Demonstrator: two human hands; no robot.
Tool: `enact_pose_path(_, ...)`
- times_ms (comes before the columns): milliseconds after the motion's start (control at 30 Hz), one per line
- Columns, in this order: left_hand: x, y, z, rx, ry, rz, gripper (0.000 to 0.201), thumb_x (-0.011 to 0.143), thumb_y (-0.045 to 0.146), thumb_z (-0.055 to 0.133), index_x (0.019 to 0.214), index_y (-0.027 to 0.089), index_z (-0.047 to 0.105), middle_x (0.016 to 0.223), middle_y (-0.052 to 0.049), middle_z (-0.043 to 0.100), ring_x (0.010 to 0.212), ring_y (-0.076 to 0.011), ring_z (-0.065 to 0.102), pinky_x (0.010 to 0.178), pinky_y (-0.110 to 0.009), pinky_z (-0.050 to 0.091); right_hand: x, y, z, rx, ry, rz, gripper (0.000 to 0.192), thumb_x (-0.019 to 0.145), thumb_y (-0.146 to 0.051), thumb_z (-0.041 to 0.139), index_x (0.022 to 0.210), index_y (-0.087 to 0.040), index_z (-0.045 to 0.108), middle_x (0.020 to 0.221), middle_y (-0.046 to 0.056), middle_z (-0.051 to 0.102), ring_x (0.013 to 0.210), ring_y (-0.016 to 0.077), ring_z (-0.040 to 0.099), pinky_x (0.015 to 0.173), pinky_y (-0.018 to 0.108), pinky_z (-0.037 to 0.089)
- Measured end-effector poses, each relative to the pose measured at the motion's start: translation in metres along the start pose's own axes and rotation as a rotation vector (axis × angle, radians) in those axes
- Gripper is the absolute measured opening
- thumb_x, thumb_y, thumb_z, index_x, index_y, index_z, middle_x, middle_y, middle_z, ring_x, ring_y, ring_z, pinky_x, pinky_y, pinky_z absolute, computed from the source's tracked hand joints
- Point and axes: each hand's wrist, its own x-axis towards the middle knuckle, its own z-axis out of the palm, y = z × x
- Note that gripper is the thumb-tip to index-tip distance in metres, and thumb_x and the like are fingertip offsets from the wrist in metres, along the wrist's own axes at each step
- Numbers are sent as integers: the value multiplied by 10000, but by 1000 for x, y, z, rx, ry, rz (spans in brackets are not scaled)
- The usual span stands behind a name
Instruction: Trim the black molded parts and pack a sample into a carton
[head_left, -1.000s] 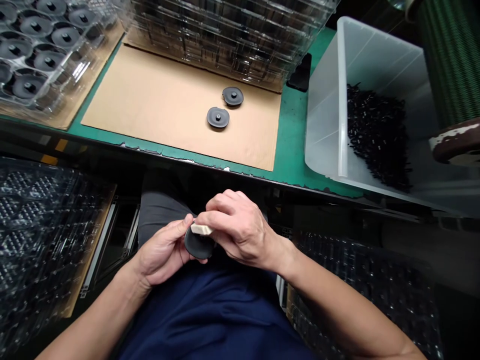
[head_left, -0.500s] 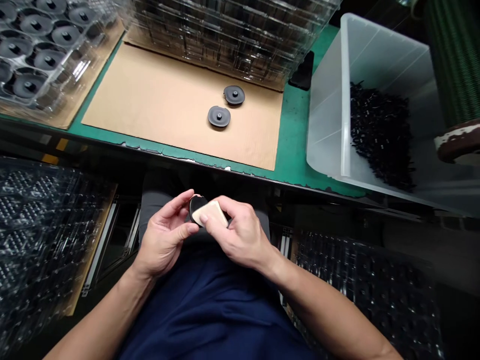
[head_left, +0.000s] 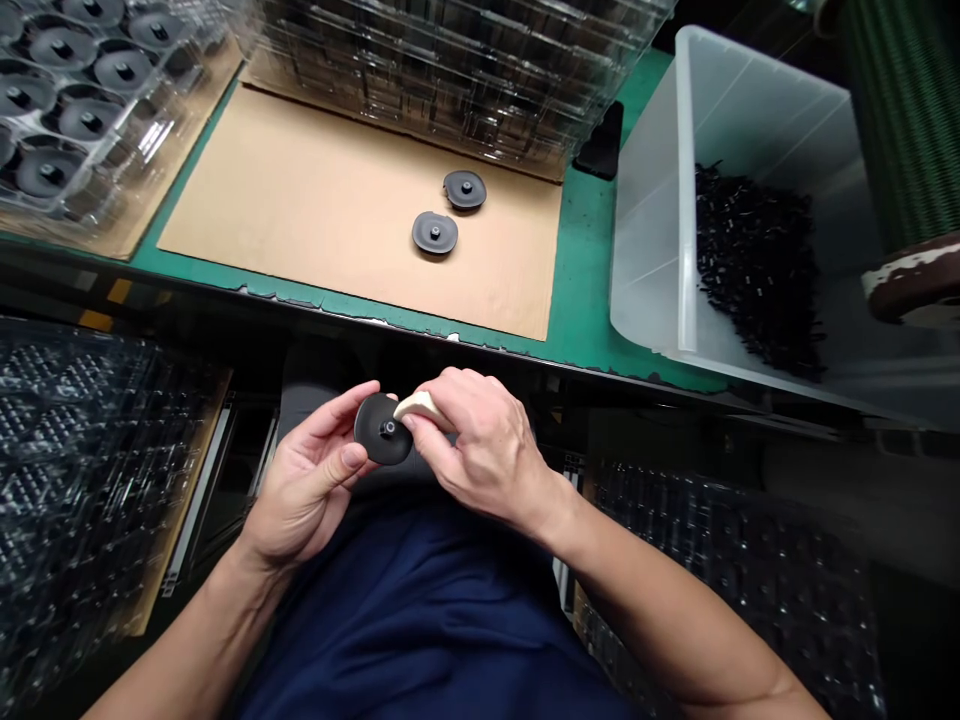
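Note:
My left hand (head_left: 311, 475) grips a round black plastic disc (head_left: 375, 445) by its left edge, thumb on the near face. A short post stands at the disc's middle and faces up toward me. In my right hand (head_left: 484, 445) a cream-coloured pad (head_left: 421, 406), perhaps a sponge, is pinched between thumb and fingers. Its tip is at the disc's right edge, close to the post. Both hands are above my lap, in front of the table edge. Two similar discs, a nearer one (head_left: 435, 233) and a farther one (head_left: 465, 189), lie post-up on the cardboard sheet (head_left: 300, 200).
Stacked clear plastic trays (head_left: 450, 70) stand behind the cardboard. A tray of black discs (head_left: 90, 120) is at the left. On the right, a translucent bin (head_left: 649, 220) holds many small black pieces (head_left: 757, 270). More trays (head_left: 75, 480) sit low at the left and right (head_left: 720, 570).
The disc has turned so its post side faces me. My right hand has tilted the pad from lying flat over the disc to edge-on at the disc's right side.

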Motion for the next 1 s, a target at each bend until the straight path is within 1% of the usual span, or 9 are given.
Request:
enact_pose_path(267, -2, -7, -17, -65, -227, -224, 428, 876, 389, 859, 1268, 226, 804, 1114, -122, 790, 919, -165, 743, 856, -193, 625, 2, -3, -3, 27, -96, -140, 231, 1071, -283, 537, 926, -158, 665, 876, 57, 640, 791, 193, 500, 753, 372, 375)
enact_pose_path(400, -4, -10, -8, -103, -285, -250, 413, 869, 329, 865, 1275, 282, 799, 1170, -95, 778, 918, -178, 738, 829, -256, 655, 7, 4, -5, 336, -22, -197, 135, 1061, -235, 571, 1087, -159, 679, 1025, 69, 699, 910, 180, 620, 823, 334, 469)
enact_pose_path(467, -5, -8, 0, -122, -230, -208, 457, 872, 288, 852, 1319, 324, 770, 1349, -83, 721, 1029, -231, 738, 837, -355, 683, 5, 11, -7, 505, 122, -69, 206, 1043, -217, 584, 1232, -174, 655, 1147, 77, 703, 983, 173, 662, 876, 312, 510)
enact_pose_path(533, -4, -4, 6, -135, -153, -154, 477, 872, 264, 835, 1338, 317, 754, 1390, -90, 698, 1132, -281, 720, 827, -411, 693, -1, 19, -7, 621, 196, 138, 248, 1049, -275, 595, 1277, -188, 641, 1103, 62, 698, 877, 154, 665, 801, 288, 529)
enact_pose_path(633, 2, -1, 12, -73, 6, -93, 406, 842, 257, 858, 1243, 266, 795, 1228, -108, 757, 1127, -317, 726, 747, -398, 698, -15, 23, -1, 746, 29, 355, 290, 1076, -434, 588, 1026, -164, 681, 802, 4, 635, 625, 106, 550, 599, 236, 443)
enact_pose_path(700, 7, -3, 13, -5, 107, -81, 326, 810, 293, 901, 1121, 228, 826, 1085, -112, 782, 1002, -310, 755, 644, -348, 681, -24, 19, 7, 761, -128, 369, 369, 1072, -465, 587, 902, -150, 678, 734, 4, 622, 612, 102, 532, 581, 229, 410)
enact_pose_path(767, 11, -7, 14, 38, 160, -83, 316, 782, 329, 933, 1047, 188, 836, 984, -120, 787, 904, -279, 763, 618, -290, 658, -30, 11, 18, 714, -163, 301, 386, 1065, -443, 576, 834, -149, 669, 730, 14, 615, 635, 109, 525, 608, 242, 402)
enact_pose_path(867, 13, -12, 16, 34, 138, -103, 405, 789, 337, 929, 1136, 154, 825, 1029, -149, 789, 942, -258, 763, 740, -277, 661, -34, 3, 30, 662, -65, 306, 455, 1063, -449, 531, 717, -160, 590, 693, 12, 523, 632, 115, 457, 606, 260, 368)
enact_pose_path(1000, 9, -17, 19, 6, 13, -106, 617, 792, 243, 897, 1381, 201, 720, 1245, -148, 749, 1117, -274, 726, 875, -318, 650, -34, 2, 32, 771, -32, 556, 497, 1032, -544, 536, 725, -157, 595, 658, 14, 520, 591, 115, 429, 536, 241, 332)
